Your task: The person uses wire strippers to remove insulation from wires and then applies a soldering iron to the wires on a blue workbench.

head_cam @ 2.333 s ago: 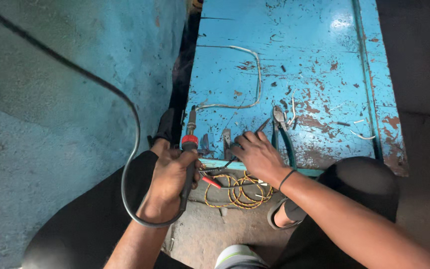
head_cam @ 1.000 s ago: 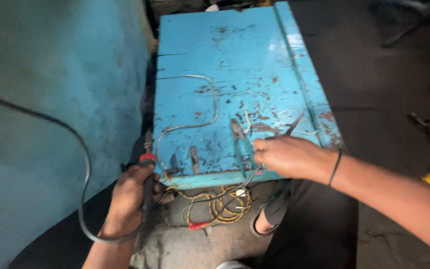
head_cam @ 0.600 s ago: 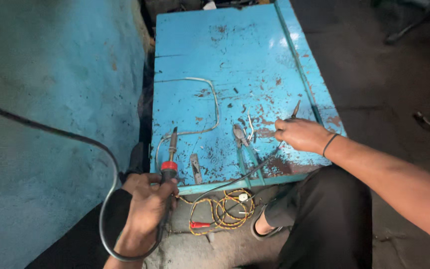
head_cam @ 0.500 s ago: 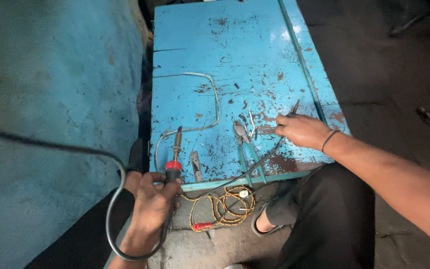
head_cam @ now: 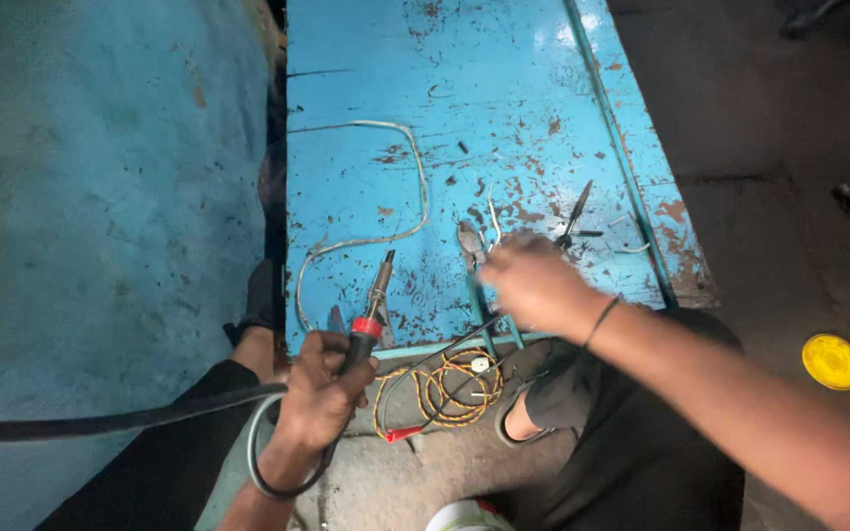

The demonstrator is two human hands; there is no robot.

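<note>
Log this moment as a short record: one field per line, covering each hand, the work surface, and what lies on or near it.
left hand: grips a soldering iron with a red collar, tip over the panel
right hand: blurred, over the panel near the pliers
surface: worn blue metal panel, rust patches
on panel: bent grey wire, small dark tool
below panel edge: coiled yellow wires
floor, right: yellow lid

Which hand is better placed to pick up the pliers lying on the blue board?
Right. The right hand is over the board, right beside the pliers. The left hand is off the board's near edge and already grips the soldering iron.
</note>
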